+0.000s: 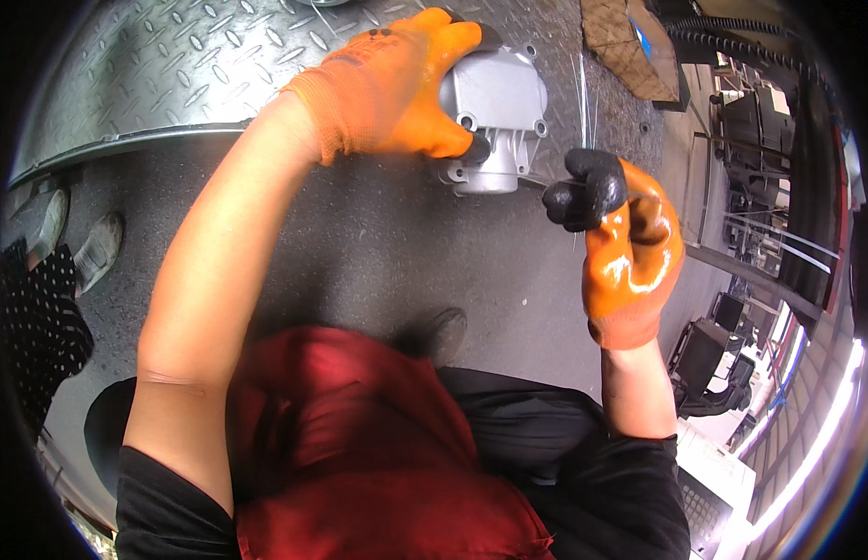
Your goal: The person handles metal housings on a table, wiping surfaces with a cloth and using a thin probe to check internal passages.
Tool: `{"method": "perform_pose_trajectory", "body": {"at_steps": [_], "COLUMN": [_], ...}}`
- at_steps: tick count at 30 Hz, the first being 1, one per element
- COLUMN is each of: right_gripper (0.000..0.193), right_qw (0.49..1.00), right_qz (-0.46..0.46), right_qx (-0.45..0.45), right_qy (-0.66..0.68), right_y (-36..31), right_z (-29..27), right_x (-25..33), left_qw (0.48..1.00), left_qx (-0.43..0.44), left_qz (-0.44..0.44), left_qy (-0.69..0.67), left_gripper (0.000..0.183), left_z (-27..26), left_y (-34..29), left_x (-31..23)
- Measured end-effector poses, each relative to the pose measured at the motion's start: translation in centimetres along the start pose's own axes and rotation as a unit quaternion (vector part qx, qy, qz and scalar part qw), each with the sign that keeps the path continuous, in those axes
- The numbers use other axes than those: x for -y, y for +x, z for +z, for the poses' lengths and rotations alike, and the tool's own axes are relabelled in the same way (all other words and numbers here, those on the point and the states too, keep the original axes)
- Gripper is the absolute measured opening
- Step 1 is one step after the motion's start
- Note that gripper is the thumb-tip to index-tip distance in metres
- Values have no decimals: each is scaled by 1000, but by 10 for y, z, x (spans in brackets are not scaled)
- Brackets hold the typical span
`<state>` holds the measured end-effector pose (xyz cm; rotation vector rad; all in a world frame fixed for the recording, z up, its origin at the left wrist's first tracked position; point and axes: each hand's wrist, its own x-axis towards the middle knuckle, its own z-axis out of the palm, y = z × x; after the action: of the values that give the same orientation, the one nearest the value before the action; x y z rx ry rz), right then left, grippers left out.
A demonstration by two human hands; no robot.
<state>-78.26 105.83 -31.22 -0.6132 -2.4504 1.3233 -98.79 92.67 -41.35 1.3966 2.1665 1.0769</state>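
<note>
A silver-grey cast metal housing (495,98) with bolt lugs at its corners and a round neck toward me sits at the edge of the metal tread plate. My left hand (397,89), in an orange glove with black fingertips, is closed around the housing's left side, thumb near the neck. To the right of the housing, my right hand (625,224) wears a matching glove, wet and shiny, with its fingers curled into a pinch. Something thin and dark seems to run from the fingertips toward the neck, too fine to name.
The tread plate (219,65) spans the upper left. Thin pale strands (583,103) hang beside the housing. A brown cardboard piece (630,47) lies at the upper right, near dark ribbed hoses (733,33). Another person's shoes (98,252) show at the left.
</note>
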Motion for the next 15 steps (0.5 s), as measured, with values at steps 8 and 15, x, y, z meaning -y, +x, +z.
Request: {"method": "perform_pose_trajectory", "body": {"at_steps": [8, 15], "right_gripper": [21, 24], "right_qw": [999, 998], "right_qz": [25, 28], "right_qx": [-46, -41], "right_qy": [0, 42], "right_y": [7, 7], "right_z": [5, 1], "right_x": [-5, -7], "left_qw": [997, 999], "left_qx": [-69, 36], "left_qz": [4, -31], "left_qy": [35, 1], "left_gripper": [83, 76], "left_z": [6, -14], "left_y": [-5, 0], "left_x": [-5, -13]}}
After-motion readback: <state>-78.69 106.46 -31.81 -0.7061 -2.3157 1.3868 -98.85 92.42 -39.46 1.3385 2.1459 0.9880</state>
